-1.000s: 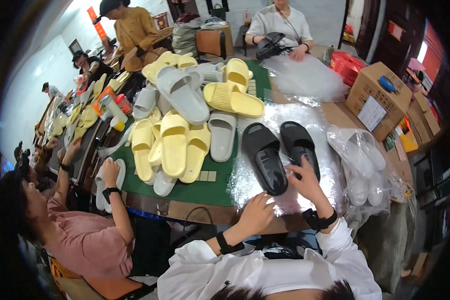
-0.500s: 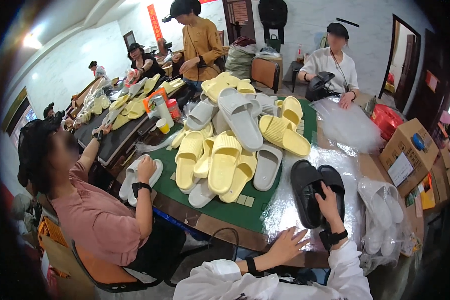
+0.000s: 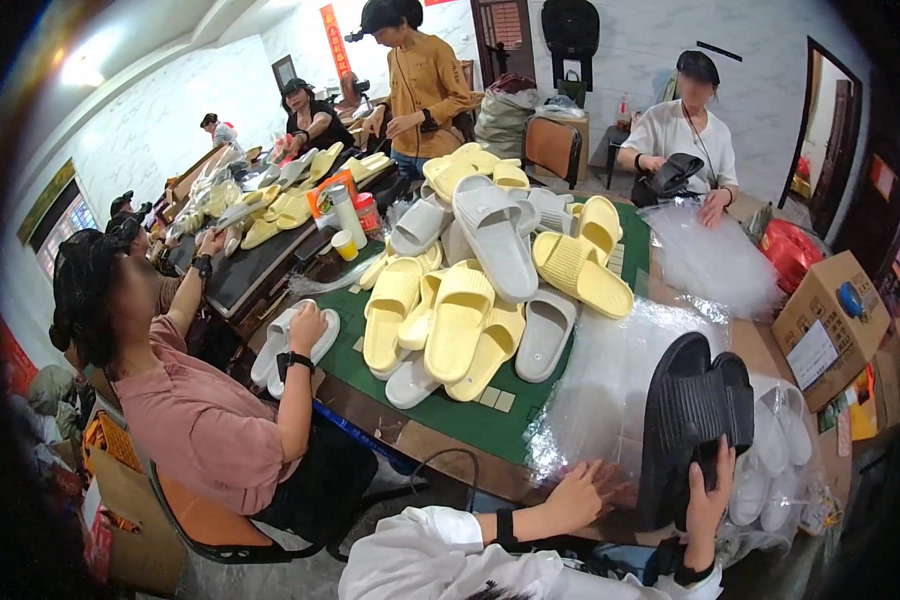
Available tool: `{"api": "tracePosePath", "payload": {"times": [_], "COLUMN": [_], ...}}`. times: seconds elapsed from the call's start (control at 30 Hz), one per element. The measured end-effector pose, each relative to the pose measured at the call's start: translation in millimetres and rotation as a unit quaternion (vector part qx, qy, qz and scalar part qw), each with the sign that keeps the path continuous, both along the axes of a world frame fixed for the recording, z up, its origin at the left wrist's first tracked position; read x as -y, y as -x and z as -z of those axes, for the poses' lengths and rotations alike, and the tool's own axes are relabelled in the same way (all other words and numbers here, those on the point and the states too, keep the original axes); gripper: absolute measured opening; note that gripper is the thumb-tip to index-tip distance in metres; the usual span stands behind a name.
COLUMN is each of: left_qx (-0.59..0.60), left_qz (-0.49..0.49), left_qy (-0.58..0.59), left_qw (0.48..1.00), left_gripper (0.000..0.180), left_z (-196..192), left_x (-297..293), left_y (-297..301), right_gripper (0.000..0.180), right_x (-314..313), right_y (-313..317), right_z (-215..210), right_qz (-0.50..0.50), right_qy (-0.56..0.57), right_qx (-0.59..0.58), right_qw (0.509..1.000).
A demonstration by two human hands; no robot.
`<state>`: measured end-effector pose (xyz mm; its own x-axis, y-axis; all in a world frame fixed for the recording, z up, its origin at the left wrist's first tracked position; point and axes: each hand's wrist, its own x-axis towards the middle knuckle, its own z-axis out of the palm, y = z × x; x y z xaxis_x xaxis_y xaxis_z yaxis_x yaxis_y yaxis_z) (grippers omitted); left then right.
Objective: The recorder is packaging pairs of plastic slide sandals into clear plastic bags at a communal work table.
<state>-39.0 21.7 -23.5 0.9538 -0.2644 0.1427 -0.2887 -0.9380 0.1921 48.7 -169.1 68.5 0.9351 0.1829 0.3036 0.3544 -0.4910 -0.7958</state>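
A pair of black ribbed slippers [image 3: 675,430] stands tilted up off the table at the right. My right hand [image 3: 708,495] grips it near the lower end, fingers along the side and the slippers pressed together. My left hand [image 3: 575,495] lies at the table's near edge, fingers stretched and holding nothing, beside the clear plastic bags [image 3: 600,385]. Part of that hand's reach is hidden behind the black pair. A heap of slippers rises left of the bags, with yellow slippers [image 3: 457,325] and grey slippers [image 3: 495,240] piled together.
White slippers in a clear bag [image 3: 770,450] lie at the right edge, below a cardboard box [image 3: 830,325]. A co-worker in pink [image 3: 205,410] holds a light grey pair at left. Another in white [image 3: 690,140] handles black slippers across the table. A yellow cup [image 3: 344,245] stands behind.
My right hand has lifted the black slippers from lying on the plastic and turned them upright, nearer to me. My left hand has shifted slightly, and the whole view has swung a little.
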Motion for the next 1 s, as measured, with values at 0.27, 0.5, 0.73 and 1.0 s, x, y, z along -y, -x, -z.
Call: {"api": "tracePosePath", "payload": {"times": [0.27, 0.5, 0.73, 1.0], "left_qx": [0.009, 0.035, 0.006, -0.067], "left_qz": [0.088, 0.091, 0.087, 0.076], "left_qy": [-0.067, -0.027, -0.023, -0.016], "left_qw": [0.994, 0.995, 0.996, 0.995], "left_gripper": [0.041, 0.028, 0.032, 0.03], "left_z": [-16.7, 5.0, -0.5, -7.8], "left_x": [9.0, 0.2, 7.4, 0.9], "left_y": [-19.9, -22.3, -25.3, -29.4], "right_gripper": [0.052, 0.047, 0.053, 0.052], "right_x": [25.8, 10.0, -1.6, 27.2], "right_y": [1.8, -27.5, -36.8, -24.8], "right_z": [19.0, 72.7, 75.9, 57.0], "right_qz": [-0.046, -0.155, -0.084, -0.173], "right_qy": [0.073, 0.186, 0.255, 0.084], "right_qx": [-0.039, -0.071, -0.044, -0.075], "right_qw": [0.996, 0.968, 0.962, 0.978]}}
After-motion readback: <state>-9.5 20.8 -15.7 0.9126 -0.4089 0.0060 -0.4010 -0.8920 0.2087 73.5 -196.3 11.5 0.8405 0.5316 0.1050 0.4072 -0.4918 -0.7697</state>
